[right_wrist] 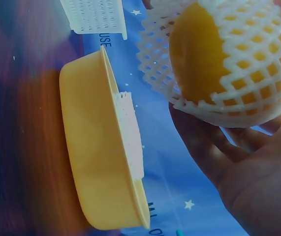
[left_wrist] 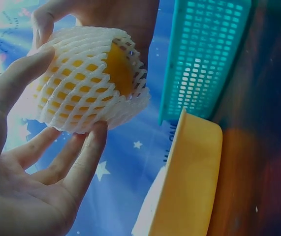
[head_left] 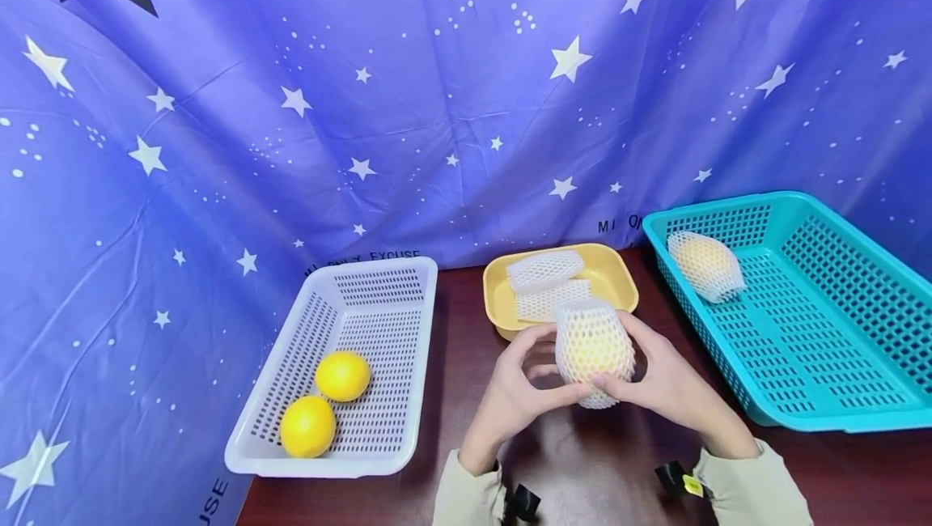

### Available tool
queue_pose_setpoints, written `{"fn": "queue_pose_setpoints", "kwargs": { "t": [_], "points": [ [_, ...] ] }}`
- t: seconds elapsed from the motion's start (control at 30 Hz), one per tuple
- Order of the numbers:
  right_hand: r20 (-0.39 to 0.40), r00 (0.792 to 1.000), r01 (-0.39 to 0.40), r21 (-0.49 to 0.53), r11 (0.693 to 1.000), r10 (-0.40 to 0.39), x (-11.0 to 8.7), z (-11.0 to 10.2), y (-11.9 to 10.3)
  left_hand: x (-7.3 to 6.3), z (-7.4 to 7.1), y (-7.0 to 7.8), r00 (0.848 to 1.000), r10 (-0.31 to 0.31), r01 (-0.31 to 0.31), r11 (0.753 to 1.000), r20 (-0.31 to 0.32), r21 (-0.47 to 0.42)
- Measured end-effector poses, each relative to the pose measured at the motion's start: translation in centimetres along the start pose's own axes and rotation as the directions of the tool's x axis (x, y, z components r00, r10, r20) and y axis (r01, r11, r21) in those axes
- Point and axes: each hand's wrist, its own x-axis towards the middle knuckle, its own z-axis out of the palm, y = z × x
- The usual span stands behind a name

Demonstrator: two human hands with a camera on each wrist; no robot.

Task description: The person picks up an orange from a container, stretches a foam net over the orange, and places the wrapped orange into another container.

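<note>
Both hands hold an orange (right_wrist: 197, 59) wrapped in a white foam net (head_left: 593, 348), raised above the table in front of the yellow tray. My left hand (head_left: 510, 392) grips its left side, thumb in front and fingers behind. From the right, my right hand (head_left: 666, 380) grips it the same way, the two thumbs close together at the front. Through the open end of the net, bare orange skin shows in both wrist views. Two unwrapped oranges (head_left: 342, 375) lie in the white basket (head_left: 422, 348) at the left.
The yellow tray (head_left: 619, 291) behind my hands holds two flat foam nets (head_left: 546, 269). On the right stands a teal basket (head_left: 837, 324) with a net-wrapped orange (head_left: 702, 263) in its far left corner. A blue starry cloth (head_left: 451, 105) hangs behind the dark table (head_left: 466, 332).
</note>
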Motion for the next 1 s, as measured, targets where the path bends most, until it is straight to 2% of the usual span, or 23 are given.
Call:
{"fn": "queue_pose_setpoints", "kwargs": {
  "t": [0.23, 0.43, 0.67, 1.0],
  "points": [
    [-0.010, 1.000, 0.003, -0.036, 0.999, -0.003, -0.3, -2.0, -0.4, 1.1, 1.6, 0.3, 1.000, -0.019, 0.019, 0.999, 0.008, -0.027],
    [0.020, 0.997, -0.075, -0.079, 0.994, 0.077, -0.7, -3.9, -0.9, 1.9, 3.0, 0.5, 1.000, -0.007, 0.007, 0.999, 0.012, -0.046],
    [0.043, 0.993, -0.108, -0.088, 0.990, 0.112, -1.4, -5.7, -0.9, 2.6, 4.6, 0.5, 0.999, -0.017, 0.019, 0.997, 0.028, -0.074],
    [0.002, 0.985, -0.172, -0.170, 0.970, 0.175, -2.0, -8.0, -0.3, 3.5, 6.9, 0.1, 1.000, -0.018, 0.021, 0.991, 0.022, -0.135]
  ]
}}
